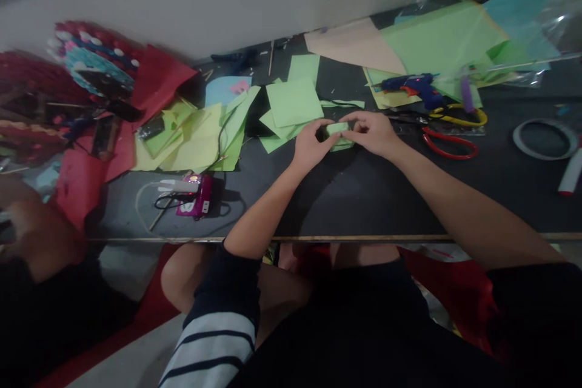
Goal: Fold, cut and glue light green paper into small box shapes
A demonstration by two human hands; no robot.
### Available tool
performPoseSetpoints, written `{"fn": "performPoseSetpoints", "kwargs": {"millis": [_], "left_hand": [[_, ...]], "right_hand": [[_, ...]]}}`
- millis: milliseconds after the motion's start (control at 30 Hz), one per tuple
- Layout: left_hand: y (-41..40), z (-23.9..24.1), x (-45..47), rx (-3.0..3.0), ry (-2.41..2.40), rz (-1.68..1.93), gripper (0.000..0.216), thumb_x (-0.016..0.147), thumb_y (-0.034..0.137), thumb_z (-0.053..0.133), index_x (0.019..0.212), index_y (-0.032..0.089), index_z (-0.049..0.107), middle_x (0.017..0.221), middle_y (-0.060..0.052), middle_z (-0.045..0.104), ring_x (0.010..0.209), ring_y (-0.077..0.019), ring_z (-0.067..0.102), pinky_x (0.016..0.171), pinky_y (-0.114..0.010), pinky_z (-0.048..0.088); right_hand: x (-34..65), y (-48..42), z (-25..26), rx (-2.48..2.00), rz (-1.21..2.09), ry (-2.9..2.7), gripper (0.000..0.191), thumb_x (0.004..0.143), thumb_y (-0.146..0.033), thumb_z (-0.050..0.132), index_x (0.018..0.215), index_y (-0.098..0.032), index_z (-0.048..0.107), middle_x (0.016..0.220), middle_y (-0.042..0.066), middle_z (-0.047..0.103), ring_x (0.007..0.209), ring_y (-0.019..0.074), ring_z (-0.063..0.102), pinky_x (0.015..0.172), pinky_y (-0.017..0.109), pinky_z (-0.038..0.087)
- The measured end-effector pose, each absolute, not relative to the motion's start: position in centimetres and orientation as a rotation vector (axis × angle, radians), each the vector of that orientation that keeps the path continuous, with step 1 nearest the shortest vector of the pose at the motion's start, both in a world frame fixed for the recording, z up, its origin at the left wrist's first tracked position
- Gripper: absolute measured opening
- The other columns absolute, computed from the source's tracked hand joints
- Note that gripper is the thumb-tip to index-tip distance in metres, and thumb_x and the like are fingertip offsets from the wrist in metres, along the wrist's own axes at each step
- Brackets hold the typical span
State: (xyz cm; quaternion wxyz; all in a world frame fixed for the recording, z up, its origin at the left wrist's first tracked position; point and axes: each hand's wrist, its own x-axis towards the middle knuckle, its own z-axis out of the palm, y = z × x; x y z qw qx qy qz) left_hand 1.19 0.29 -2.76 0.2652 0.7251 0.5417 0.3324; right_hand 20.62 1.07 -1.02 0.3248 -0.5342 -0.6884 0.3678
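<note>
Between my two hands is a small piece of folded light green paper [340,129], resting on or just above the dark table. My left hand [313,144] pinches its left side with thumb and fingers. From the right, my right hand [371,132] grips its other edge, fingertips close to my left thumb. Part of the paper is covered by my fingers. Just behind my left hand lie square light green sheets [294,103], overlapping one another. Scissors with yellow and red handles [450,144] lie to the right of my right hand.
A blue glue gun [421,86] lies at the back right, a roll of tape [544,138] farther right. Yellow-green paper [195,139], red paper [159,76] and a purple power adapter [196,195] with cables are on the left. Another person's hand [39,224] is at far left.
</note>
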Motion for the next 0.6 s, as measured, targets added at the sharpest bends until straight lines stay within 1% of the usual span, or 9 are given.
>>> {"fn": "performPoseSetpoints", "kwargs": {"millis": [100, 267, 400, 600], "left_hand": [[0.44, -2.84, 1.22, 1.939, 1.456, 0.895, 0.02, 0.093, 0.029, 0.074, 0.112, 0.023, 0.074, 0.116, -0.005, 0.082, 0.103, -0.021, 0.074, 0.092, -0.033, 0.058], [0.4, -2.66, 1.74, 1.951, 1.466, 0.904, 0.02, 0.09, 0.023, 0.073, 0.11, 0.023, 0.075, 0.117, -0.005, 0.082, 0.109, -0.0221, 0.074, 0.097, -0.034, 0.057], [0.31, -2.46, 1.93, 1.928, 1.47, 0.912, 0.021, 0.089, 0.019, 0.072, 0.11, 0.02, 0.075, 0.118, -0.006, 0.082, 0.111, -0.0217, 0.074, 0.1, -0.033, 0.056], [0.49, -2.78, 1.76, 1.992, 1.477, 0.884, 0.022, 0.091, 0.021, 0.071, 0.112, 0.022, 0.075, 0.118, -0.005, 0.082, 0.11, -0.0222, 0.075, 0.1, -0.035, 0.057]], "right_hand": [[20.39, 1.0, -0.69, -1.438, 0.966, -1.803, 0.03, 0.079, -0.03, 0.078, 0.105, -0.017, 0.08, 0.053, -0.007, 0.049, 0.053, 0.0124, 0.04, 0.06, 0.031, 0.034], [20.14, 0.95, -0.66, -1.469, 0.937, -1.796, 0.026, 0.078, -0.027, 0.077, 0.103, -0.017, 0.08, 0.053, -0.007, 0.049, 0.053, 0.0124, 0.041, 0.061, 0.031, 0.035], [20.12, 1.01, -0.83, -1.471, 0.932, -1.8, 0.026, 0.079, -0.024, 0.076, 0.104, -0.017, 0.079, 0.055, -0.006, 0.05, 0.054, 0.0122, 0.042, 0.061, 0.031, 0.035], [20.19, 1.2, -1.05, -1.447, 0.962, -1.785, 0.026, 0.078, -0.023, 0.078, 0.102, -0.015, 0.079, 0.055, -0.006, 0.051, 0.054, 0.0116, 0.042, 0.06, 0.03, 0.031]]}}
